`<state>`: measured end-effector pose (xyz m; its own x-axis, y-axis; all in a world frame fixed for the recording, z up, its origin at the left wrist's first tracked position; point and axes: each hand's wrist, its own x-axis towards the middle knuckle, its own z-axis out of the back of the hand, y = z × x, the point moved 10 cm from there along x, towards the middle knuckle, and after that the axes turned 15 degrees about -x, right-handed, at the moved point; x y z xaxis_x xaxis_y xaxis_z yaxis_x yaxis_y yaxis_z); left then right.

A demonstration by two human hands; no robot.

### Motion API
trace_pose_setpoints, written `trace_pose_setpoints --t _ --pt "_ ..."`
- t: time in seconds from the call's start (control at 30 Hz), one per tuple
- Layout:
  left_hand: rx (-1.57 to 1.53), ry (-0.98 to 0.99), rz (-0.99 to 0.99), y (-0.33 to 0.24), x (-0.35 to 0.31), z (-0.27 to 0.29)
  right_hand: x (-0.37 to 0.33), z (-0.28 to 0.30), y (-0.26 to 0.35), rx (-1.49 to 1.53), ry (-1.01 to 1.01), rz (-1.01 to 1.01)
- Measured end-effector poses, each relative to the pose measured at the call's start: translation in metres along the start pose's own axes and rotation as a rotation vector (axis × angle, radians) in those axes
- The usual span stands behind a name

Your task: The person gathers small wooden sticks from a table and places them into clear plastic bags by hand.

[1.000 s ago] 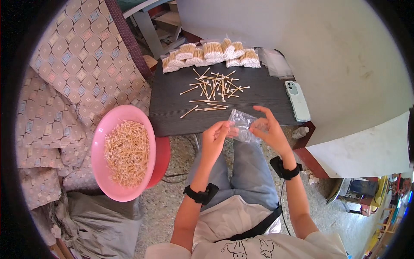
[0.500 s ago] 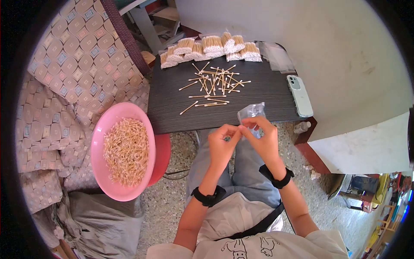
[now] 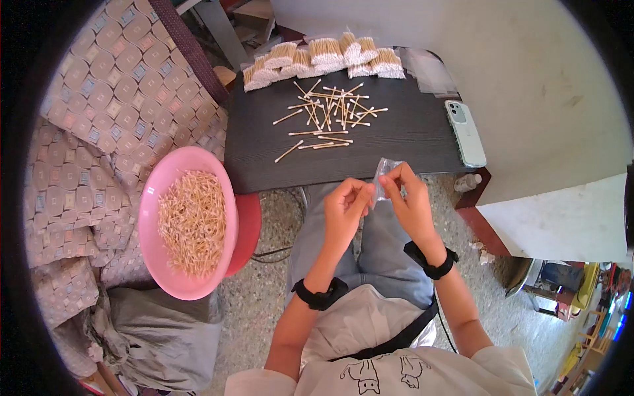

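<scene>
Just off the front edge of the dark table, a small clear plastic bag (image 3: 381, 188) is held between both hands. My left hand (image 3: 348, 204) pinches one side of it, fingers closed. My right hand (image 3: 408, 198) grips the other side between thumb and fingers. On the table (image 3: 264, 158) beyond them, loose cotton swabs (image 3: 333, 109) lie in a scattered heap, with several more strewn nearer to me. Packed bags of cotton swabs (image 3: 325, 54) stand in a row along the far edge. What the clear bag holds, if anything, cannot be made out.
To the left, a pink basin (image 3: 150, 218) full of cotton swabs rests on a red stool (image 3: 247, 237). Flat clear bags (image 3: 429, 72) and a phone (image 3: 466, 134) lie along the table's right side. A small bottle (image 3: 467, 183) stands by the wall. A patterned sofa (image 3: 72, 178) fills the left.
My hands have moved slightly apart, with the clear bag now upright between them and gripped from both sides. The view has shifted a little.
</scene>
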<state>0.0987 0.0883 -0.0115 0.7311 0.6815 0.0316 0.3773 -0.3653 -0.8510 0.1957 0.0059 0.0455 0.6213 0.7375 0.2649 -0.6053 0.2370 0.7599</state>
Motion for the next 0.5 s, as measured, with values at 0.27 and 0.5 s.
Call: trace_pose_setpoints --t 0.27,0.5 --pt "0.417 -0.103 -0.312 -0.035 -0.003 0.002 -0.001 0.02 0.008 -0.21 -0.151 0.1" --pt "0.269 0.031 -0.264 -0.018 -0.007 -0.022 -0.01 0.013 0.04 -0.343 -0.117 0.41"
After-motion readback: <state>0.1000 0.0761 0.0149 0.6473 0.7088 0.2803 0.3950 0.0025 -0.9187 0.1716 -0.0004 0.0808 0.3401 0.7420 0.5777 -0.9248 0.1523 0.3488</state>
